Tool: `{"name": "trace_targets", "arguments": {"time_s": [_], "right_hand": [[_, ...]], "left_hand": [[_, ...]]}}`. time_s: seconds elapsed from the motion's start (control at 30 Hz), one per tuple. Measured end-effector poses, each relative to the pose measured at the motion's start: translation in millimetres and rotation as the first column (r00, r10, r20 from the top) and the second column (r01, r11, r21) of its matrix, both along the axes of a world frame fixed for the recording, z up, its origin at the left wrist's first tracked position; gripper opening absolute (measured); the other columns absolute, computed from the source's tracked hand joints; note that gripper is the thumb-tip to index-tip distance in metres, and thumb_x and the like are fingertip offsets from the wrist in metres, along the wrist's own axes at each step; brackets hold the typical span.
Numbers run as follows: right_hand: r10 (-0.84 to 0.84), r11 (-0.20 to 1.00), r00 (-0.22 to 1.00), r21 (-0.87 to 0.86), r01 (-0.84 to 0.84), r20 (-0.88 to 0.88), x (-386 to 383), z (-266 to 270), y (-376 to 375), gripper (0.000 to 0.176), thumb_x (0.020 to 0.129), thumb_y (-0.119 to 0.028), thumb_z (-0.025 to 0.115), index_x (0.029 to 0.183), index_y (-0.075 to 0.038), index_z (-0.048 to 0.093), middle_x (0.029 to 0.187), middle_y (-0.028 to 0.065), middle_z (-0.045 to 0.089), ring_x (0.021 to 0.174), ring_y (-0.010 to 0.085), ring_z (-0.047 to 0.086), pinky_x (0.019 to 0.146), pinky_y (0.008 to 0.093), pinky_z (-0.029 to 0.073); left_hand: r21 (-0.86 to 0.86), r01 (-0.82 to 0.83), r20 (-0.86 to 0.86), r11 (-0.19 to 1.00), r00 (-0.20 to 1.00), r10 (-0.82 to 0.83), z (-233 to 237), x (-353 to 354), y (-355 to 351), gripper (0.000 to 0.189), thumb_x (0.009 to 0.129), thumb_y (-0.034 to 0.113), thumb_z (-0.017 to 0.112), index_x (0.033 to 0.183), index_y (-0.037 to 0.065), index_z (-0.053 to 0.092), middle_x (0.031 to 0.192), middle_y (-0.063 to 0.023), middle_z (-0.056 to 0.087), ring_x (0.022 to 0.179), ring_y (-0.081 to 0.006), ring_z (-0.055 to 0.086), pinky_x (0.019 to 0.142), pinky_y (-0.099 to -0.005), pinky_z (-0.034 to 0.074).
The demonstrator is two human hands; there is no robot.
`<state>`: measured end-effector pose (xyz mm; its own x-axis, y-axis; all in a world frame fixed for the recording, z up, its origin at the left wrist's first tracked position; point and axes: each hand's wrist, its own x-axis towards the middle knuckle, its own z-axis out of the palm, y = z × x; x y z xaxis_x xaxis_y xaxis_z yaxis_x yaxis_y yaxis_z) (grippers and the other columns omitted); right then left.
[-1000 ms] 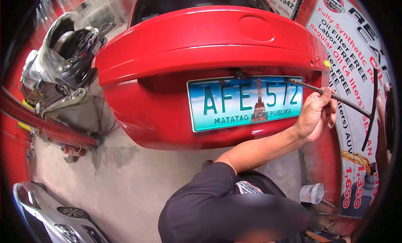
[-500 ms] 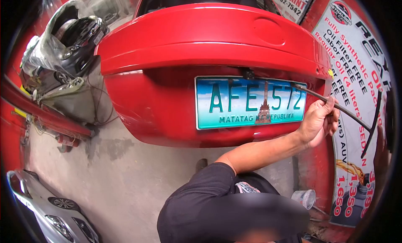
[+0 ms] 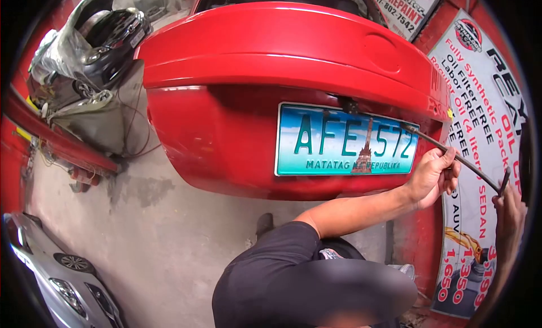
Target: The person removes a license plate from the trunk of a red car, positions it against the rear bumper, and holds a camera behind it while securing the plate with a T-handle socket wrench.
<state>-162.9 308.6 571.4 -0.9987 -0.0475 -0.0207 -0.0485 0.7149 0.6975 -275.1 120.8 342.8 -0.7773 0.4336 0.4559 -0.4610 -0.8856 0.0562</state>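
Note:
A long T-handle wrench runs from the upper right corner of the license plate out to the right. My left hand is closed around its shaft, thumb on top, close to the plate. At the right edge of view, my right hand grips the wrench's crossbar. The wrench's far end meets the plate near its last digit; the fastener there is too small to make out. The plate lies against the red trunk lid, below a small black fitting.
A large printed banner stands behind the wrench on the right. On the left are a silver car, a partly covered black car and a red metal beam. A clear container is partly hidden beside my body.
The wrench's crossbar has turned, and my right hand has come up onto it. My left hand stays on the shaft. The view has shifted slightly.

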Motion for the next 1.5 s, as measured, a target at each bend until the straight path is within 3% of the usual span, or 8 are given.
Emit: {"name": "trace_targets", "arguments": {"time_s": [0.07, 0.23, 0.37, 0.67, 0.73, 0.77, 1.13, 1.5], "right_hand": [[0.74, 0.673, 0.629, 0.272, -0.688, -0.238, -3.2, -8.4, 3.9, 0.04, 0.106, -0.02, 0.058, 0.143, -0.004, 0.058, 0.115, 0.0176, 0.07, 0.089, 0.0264, 0.071, 0.066, 0.0312, 0.055], [0.265, 0.491, 0.822, -0.664, -0.564, -0.503, -2.4, -42.4, -24.2, 0.038, 0.109, -0.024, 0.055, 0.139, -0.001, 0.059, 0.087, 0.0114, 0.069, 0.058, 0.0082, 0.063, 0.047, 0.0248, 0.046], [0.437, 0.794, 0.828, -0.282, -0.539, -0.351, 9.5, -27.6, -19.9, 0.032, 0.106, -0.018, 0.059, 0.129, 0.004, 0.06, 0.1, 0.017, 0.069, 0.08, 0.0168, 0.067, 0.063, 0.0306, 0.053], [0.728, 0.569, 0.676, 0.447, -0.69, 0.116, 18.4, 18.0, -92.6, 0.041, 0.099, -0.012, 0.065, 0.14, -0.013, 0.064, 0.151, 0.0181, 0.054, 0.139, 0.0394, 0.052, 0.107, 0.0475, 0.053], [0.45, 0.889, 0.867, 0.009, -0.459, -0.213, 21.8, -8.8, -116.9, 0.036, 0.1, -0.012, 0.064, 0.135, -0.008, 0.067, 0.148, 0.0188, 0.057, 0.141, 0.0388, 0.051, 0.107, 0.0456, 0.054], [0.811, 0.419, 0.563, 0.512, -0.75, 0.161, 1.8, 14.1, -93.2, 0.03, 0.101, -0.012, 0.063, 0.13, -0.007, 0.07, 0.143, 0.0196, 0.061, 0.137, 0.038, 0.055, 0.105, 0.045, 0.057], [0.537, 0.831, 0.842, -0.136, -0.539, -0.051, -2.1, 1.2, -37.3, 0.04, 0.078, 0.004, 0.074, 0.114, 0.011, 0.06, 0.111, 0.0253, 0.067, 0.104, 0.0396, 0.069, 0.083, 0.0409, 0.058], [0.695, 0.648, 0.646, -0.115, -0.753, -0.317, -4.7, -23.0, -52.0, 0.026, 0.078, 0.005, 0.074, 0.099, 0.008, 0.059, 0.085, 0.0174, 0.058, 0.073, 0.0326, 0.06, 0.059, 0.041, 0.047]], "left_hand": [[0.024, -0.011, -0.018, 1.0, 1.0, 0.011, 1.3, 0.4, -2.5, 0.031, 0.106, 0.043, 0.056, 0.104, 0.012, 0.057, 0.076, 0.0004, 0.065, 0.058, -0.0111, 0.065, 0.048, -0.0251, 0.048], [0.018, -0.003, 0.0, 1.0, 1.0, 0.003, 1.1, 0.2, -2.7, 0.034, 0.105, 0.046, 0.057, 0.104, 0.011, 0.058, 0.077, 0.0012, 0.066, 0.059, -0.0104, 0.065, 0.049, -0.024, 0.049], [-0.007, -0.02, 0.01, 1.0, 1.0, 0.02, 0.9, -1.9, 0.0, 0.037, 0.104, 0.048, 0.059, 0.103, 0.011, 0.058, 0.077, 0.0011, 0.066, 0.06, -0.0099, 0.066, 0.05, -0.0236, 0.049], [-0.057, -0.025, 0.015, 0.998, 1.0, 0.026, -0.9, -0.9, -2.4, 0.038, 0.103, 0.048, 0.06, 0.102, 0.01, 0.058, 0.076, 0.0009, 0.066, 0.059, -0.0108, 0.066, 0.048, -0.025, 0.049], [-0.087, -0.043, -0.011, 0.995, 0.999, 0.042, -2.3, -2.5, -2.1, 0.037, 0.104, 0.048, 0.059, 0.102, 0.011, 0.059, 0.076, -0.0006, 0.067, 0.059, -0.0113, 0.066, 0.048, -0.0255, 0.049], [-0.085, -0.035, -0.019, 0.996, 0.999, 0.034, -3.7, -4.8, -0.8, 0.036, 0.104, 0.047, 0.058, 0.102, 0.011, 0.058, 0.077, -0.0009, 0.067, 0.059, -0.0116, 0.066, 0.048, -0.0257, 0.05], [-0.075, -0.01, 0.009, 0.997, 1.0, 0.01, -1.5, -1.9, -6.0, 0.029, 0.106, 0.04, 0.057, 0.107, 0.011, 0.062, 0.082, -0.002, 0.066, 0.065, -0.014, 0.064, 0.052, -0.0266, 0.048], [-0.114, -0.012, 0.003, 0.993, 1.0, 0.012, 0.1, -2.5, -4.2, 0.03, 0.108, 0.039, 0.054, 0.111, 0.009, 0.06, 0.082, -0.0031, 0.064, 0.066, -0.0151, 0.063, 0.054, -0.0273, 0.049]]}}
